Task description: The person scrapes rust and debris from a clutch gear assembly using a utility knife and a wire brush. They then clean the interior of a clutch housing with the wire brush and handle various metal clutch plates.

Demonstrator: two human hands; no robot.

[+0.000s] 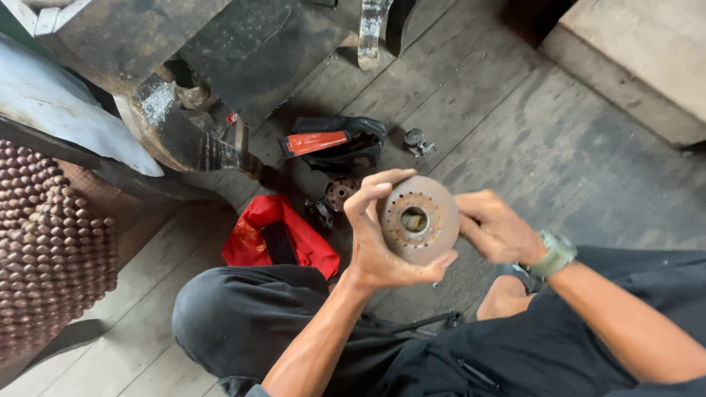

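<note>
**Rusty disc held up in both hands**

We hold a round, rusty disc at centre frame, above the plank floor. Our left hand wraps its rim, thumb below and fingers curled over the top, so the face with its ring of small holes and centre bore turns up toward us. Our right hand closes on the opposite edge; that grip looks firm, though its fingertips sit hidden behind the disc. Holding it by the rim leaves the face open to view.

Just left of the disc, on the floor, lie a small round part and a red cloth. Above them sits a black bag with an orange-handled tool. A beaded mat fills the left edge.
</note>
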